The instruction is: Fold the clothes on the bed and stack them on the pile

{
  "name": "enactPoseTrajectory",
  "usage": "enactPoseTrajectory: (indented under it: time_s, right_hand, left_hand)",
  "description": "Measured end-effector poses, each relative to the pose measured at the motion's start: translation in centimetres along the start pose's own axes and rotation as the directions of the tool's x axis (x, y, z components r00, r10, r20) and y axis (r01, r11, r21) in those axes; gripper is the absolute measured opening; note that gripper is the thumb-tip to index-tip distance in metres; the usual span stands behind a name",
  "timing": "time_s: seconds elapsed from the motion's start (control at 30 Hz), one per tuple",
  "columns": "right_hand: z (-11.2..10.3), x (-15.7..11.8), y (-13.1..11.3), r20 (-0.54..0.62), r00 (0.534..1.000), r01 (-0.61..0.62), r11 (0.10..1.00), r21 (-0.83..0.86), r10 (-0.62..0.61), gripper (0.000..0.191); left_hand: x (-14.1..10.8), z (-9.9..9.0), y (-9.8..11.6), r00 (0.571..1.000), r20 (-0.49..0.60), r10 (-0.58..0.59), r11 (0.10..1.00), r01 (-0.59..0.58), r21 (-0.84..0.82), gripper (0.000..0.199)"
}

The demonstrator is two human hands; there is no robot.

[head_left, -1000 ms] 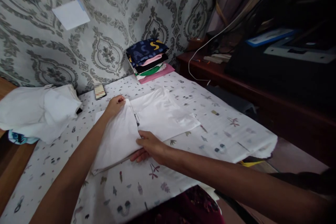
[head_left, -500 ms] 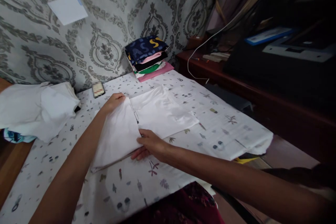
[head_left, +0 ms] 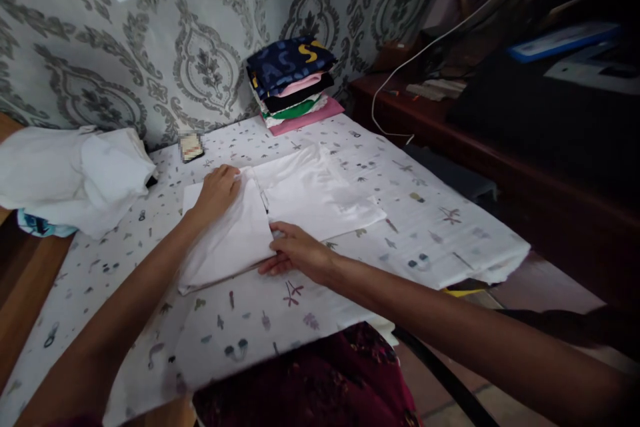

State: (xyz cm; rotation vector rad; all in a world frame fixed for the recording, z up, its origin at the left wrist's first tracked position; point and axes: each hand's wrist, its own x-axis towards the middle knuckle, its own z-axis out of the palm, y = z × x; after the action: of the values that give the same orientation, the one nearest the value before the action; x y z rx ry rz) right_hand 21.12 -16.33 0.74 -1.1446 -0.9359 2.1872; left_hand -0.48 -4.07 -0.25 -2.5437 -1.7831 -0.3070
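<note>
A partly folded white garment (head_left: 320, 197) lies on the patterned white sheet. Its left part is turned over in a flap, and a dark mark shows along the fold line; which kind of garment it is I cannot make out. My left hand (head_left: 219, 188) is closed on the flap's far edge, fingertips curled over the cloth. At the near corner of the flap, my right hand (head_left: 300, 250) pinches the cloth between thumb and fingers, with the lower fingers beneath the edge.
Folded colourful clothes (head_left: 293, 83) are stacked by the wall. A heap of white clothes (head_left: 80, 177) sits at the left, near a small pixelated item (head_left: 191, 147). On the right stands a dark red desk (head_left: 385, 97) with a white cable (head_left: 380, 90) hanging over its edge.
The flap lies lower and flatter on the garment. My left hand has come down with it, and my right hand keeps its pinch. The camera view has shifted slightly.
</note>
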Motion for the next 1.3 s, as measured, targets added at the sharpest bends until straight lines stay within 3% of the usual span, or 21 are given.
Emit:
enactPoseTrajectory:
  time_s: [0.07,0.27,0.37,0.47,0.53,0.57,0.63,0.7,0.77,0.83,0.9,0.97,1.1,1.2,1.3]
  right_hand:
    - [-0.5,-0.4,-0.1,-0.047,0.999,0.003,1.000,0.001,-0.003,0.040]
    - [-1.2,-0.9,0.3,-0.111,0.992,0.050,0.998,-0.044,-0.055,0.043]
    - [-0.8,-0.5,0.5,-0.113,0.988,0.082,0.982,-0.173,-0.103,0.043]
    - [-0.6,-0.2,0.7,-0.072,0.980,0.140,0.902,-0.408,-0.185,0.055]
    - [-0.7,-0.3,0.8,-0.024,0.954,0.214,0.730,-0.649,-0.300,0.060]
    - [-0.7,-0.4,0.9,0.000,0.923,0.246,0.590,-0.769,-0.384,0.061]
    - [-0.7,-0.6,1.2,0.082,0.818,0.266,0.248,-0.932,-0.569,0.058]
    - [-0.4,-0.6,1.6,0.243,0.702,0.271,-0.064,-0.961,-0.669,0.048]
    - [0.1,-0.4,2.2,0.448,0.647,0.339,-0.295,-0.894,-0.617,0.031]
    - [0.8,0.2,2.9,0.592,0.632,0.425,-0.416,-0.804,-0.499,0.018]
    - [1.4,0.9,3.4,0.627,0.641,0.457,-0.437,-0.775,-0.443,0.013]
    - [1.6,1.6,3.7,0.601,0.651,0.456,-0.394,-0.798,-0.464,0.015]
    - [1.4,2.5,3.7,0.526,0.644,0.503,-0.211,-0.838,-0.555,0.022]
    - [1.3,2.5,3.6,0.437,0.669,0.516,-0.047,-0.855,-0.601,0.017]
    - [1.3,2.5,3.6,0.376,0.688,0.502,0.033,-0.864,-0.621,0.014]
  left_hand:
    - [-2.8,-0.1,0.0,0.996,0.081,0.032,0.998,-0.027,-0.057,0.041]
    - [-10.3,-0.2,1.7,0.979,0.200,-0.027,0.969,0.075,-0.237,0.063]
    - [-12.0,-2.5,2.2,0.978,0.206,0.011,0.921,0.071,-0.384,0.057]
    - [-13.8,-5.1,2.4,0.984,0.174,-0.033,0.936,0.091,-0.339,0.047]
    - [-15.8,-5.9,3.1,0.979,0.204,-0.029,0.978,0.070,-0.197,0.042]
    - [-17.0,-5.8,3.7,0.971,0.237,-0.020,0.991,0.051,-0.122,0.040]
    - [-19.4,-5.1,5.1,0.957,0.289,-0.020,1.000,0.022,-0.003,0.038]
    - [-21.4,-4.0,6.4,0.951,0.306,-0.049,0.997,0.029,0.070,0.041]
    - [-22.6,-3.0,7.3,0.941,0.325,-0.091,0.991,0.054,0.121,0.052]
    - [-23.3,-2.5,7.5,0.924,0.364,-0.118,0.986,0.065,0.154,0.060]
    - [-23.7,-2.4,7.4,0.921,0.370,-0.124,0.984,0.066,0.165,0.063]
    - [-24.0,-2.5,7.0,0.928,0.348,-0.132,0.983,0.078,0.165,0.062]
    - [-24.0,-2.9,6.5,0.914,0.343,-0.217,0.966,0.151,0.210,0.063]
    - [-23.4,-3.2,6.5,0.890,0.375,-0.260,0.952,0.171,0.255,0.066]
    - [-22.7,-3.5,6.7,0.870,0.387,-0.306,0.932,0.190,0.309,0.059]
